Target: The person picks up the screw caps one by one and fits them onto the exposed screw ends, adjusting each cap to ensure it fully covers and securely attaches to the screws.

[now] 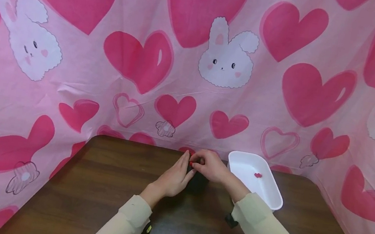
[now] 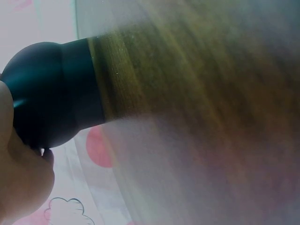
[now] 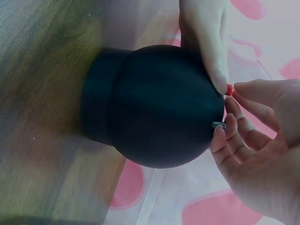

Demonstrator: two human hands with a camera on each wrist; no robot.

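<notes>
A black, round-bodied vessel (image 3: 161,105) with a narrower base stands on the table, mostly hidden behind the hands in the head view. My left hand (image 1: 172,177) rests along its left side, fingers straight and the thumb apart. Over the top, my right hand (image 1: 214,167) pinches a small red piece (image 3: 229,89) between thumb and forefinger, right at the vessel's upper edge and close to the left hand's fingertip. In the right wrist view a little metal stub (image 3: 219,125) shows at the vessel's top, by the right hand's other fingers.
To the right of the vessel, a white tray (image 1: 275,202) holds a few small red pieces (image 1: 258,175). The brown wooden table (image 1: 108,186) ends at the back against a pink cloth (image 1: 185,80) printed with hearts and rabbits, which also hangs at both sides.
</notes>
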